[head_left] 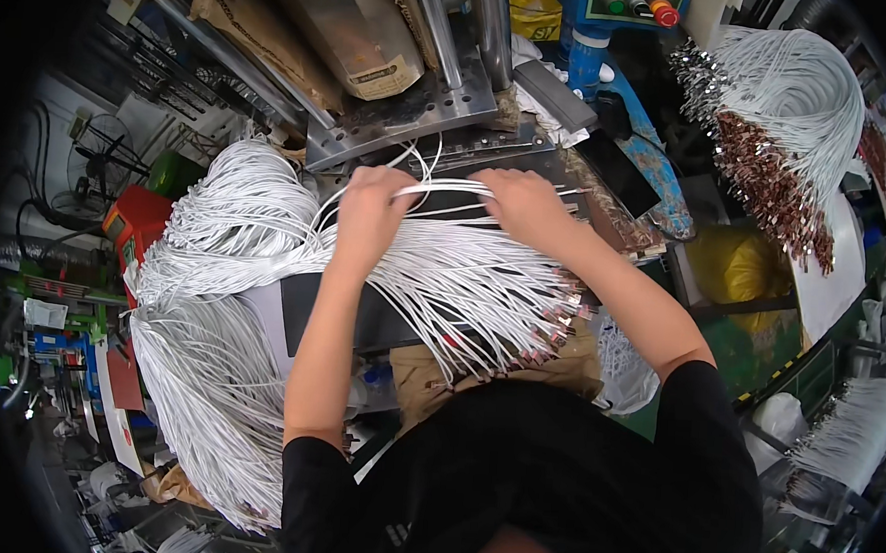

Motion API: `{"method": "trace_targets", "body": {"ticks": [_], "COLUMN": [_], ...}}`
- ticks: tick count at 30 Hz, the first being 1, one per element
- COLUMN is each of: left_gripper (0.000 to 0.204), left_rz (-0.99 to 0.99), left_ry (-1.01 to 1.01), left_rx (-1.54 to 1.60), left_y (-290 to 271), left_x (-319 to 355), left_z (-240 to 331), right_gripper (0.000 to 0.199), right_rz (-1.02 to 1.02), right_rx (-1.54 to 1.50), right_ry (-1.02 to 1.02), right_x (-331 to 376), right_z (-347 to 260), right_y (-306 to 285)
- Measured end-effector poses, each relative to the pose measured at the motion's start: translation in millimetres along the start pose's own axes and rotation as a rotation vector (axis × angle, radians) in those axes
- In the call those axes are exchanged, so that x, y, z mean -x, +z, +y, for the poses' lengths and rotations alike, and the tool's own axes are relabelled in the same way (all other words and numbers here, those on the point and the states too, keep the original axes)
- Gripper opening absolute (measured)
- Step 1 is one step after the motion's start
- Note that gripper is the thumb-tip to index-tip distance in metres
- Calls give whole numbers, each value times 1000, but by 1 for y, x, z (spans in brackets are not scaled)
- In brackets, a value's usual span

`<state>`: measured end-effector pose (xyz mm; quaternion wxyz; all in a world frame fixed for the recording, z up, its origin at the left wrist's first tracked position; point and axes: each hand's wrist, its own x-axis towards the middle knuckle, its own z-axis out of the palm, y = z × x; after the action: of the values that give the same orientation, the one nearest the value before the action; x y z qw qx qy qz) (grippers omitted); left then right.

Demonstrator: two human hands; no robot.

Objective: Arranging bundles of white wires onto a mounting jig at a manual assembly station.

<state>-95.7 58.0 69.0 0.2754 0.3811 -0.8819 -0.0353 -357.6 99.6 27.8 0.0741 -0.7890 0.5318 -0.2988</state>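
Presently, a few white cables (pixel 446 188) span the two hands, along the far side of a fanned cable bundle (pixel 473 268); left hand (pixel 371 213) and right hand (pixel 525 207) each hold them in a narrow grip; beyond lies a perforated metal plate (pixel 454 104).

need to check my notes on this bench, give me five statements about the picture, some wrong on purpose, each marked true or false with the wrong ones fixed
1. White wires span between the left hand and the right hand. True.
2. The person's sleeves are bright yellow. False: the sleeves are black.
3. A metal plate with round holes lies beyond the hands. True.
4. The red button is at the picture's lower left. False: it is at the top, right of centre.
5. The large hanging wire bundle with coppery ends is at the far left. False: it is at the upper right.
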Motion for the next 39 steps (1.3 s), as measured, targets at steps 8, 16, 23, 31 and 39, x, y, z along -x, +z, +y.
{"method": "trace_targets", "body": {"ticks": [8, 16, 23, 31, 39], "left_gripper": [31, 28, 26, 27, 26], "left_rz": [-788, -642, -376, -170, -182], "left_ry": [-640, -864, -913, -955, -962], "left_rx": [1268, 1343, 1404, 1527, 1447], "left_y": [13, 40, 64, 90, 93], "left_x": [37, 15, -21, -22, -16], "left_z": [71, 78, 37, 19, 20], "right_gripper": [29, 30, 33, 31, 39], "right_rz": [-48, 104, -200, 145, 118], "right_rx": [265, -775, -271, 40, 585], "right_ry": [-354, 315, 195, -181, -337], "right_x": [20, -3, 4, -26, -34], "right_z": [-9, 5, 32, 51, 57], "right_y": [-26, -7, -10, 14, 28]}}
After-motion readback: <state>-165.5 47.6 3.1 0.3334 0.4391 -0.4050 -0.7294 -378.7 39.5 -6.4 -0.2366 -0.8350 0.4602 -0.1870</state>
